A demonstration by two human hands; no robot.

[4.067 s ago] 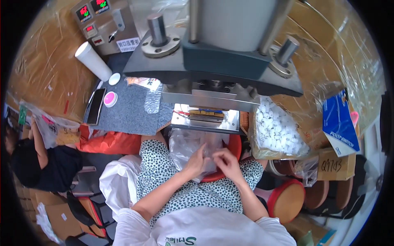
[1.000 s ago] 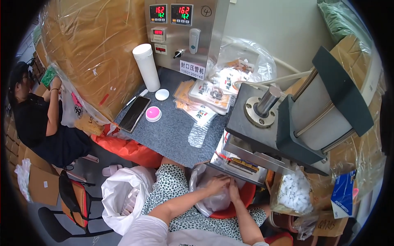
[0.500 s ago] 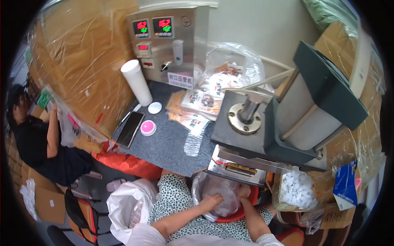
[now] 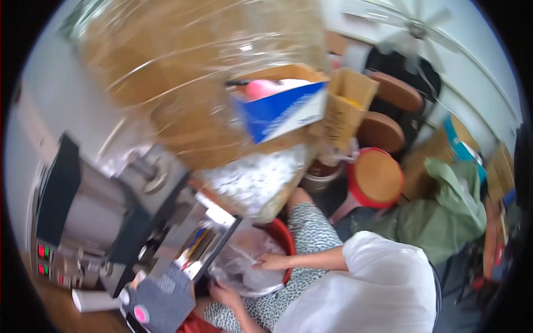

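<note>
A clear plastic bag point(image 4: 244, 272) lines a red basin point(image 4: 284, 238) at my lap. Pinkish or see-through contents show inside it, too blurred to name. My right hand point(image 4: 270, 262) is closed on a fold of the bag near the basin's right side, and a crease in the film runs away from its fingers. Down at the bag's near left edge, my left hand point(image 4: 225, 295) grips the plastic, its fingertips partly hidden. Just left of the bag stands a press machine point(image 4: 100, 211) with a metal tray point(image 4: 202, 238) at its front.
An open carton of small white pieces point(image 4: 255, 177) stands beyond the basin. Behind it are a blue-and-white box point(image 4: 283, 108) and a large wrapped carton point(image 4: 183, 50). To the right are a red stool point(image 4: 377, 175), a green sack point(image 4: 444, 205) and a fan point(image 4: 416, 30).
The view has swung to the right, bringing the stool, fan and green sack in. The press now sits at the left. Both hands stay at the bag; the left lies at its near edge.
</note>
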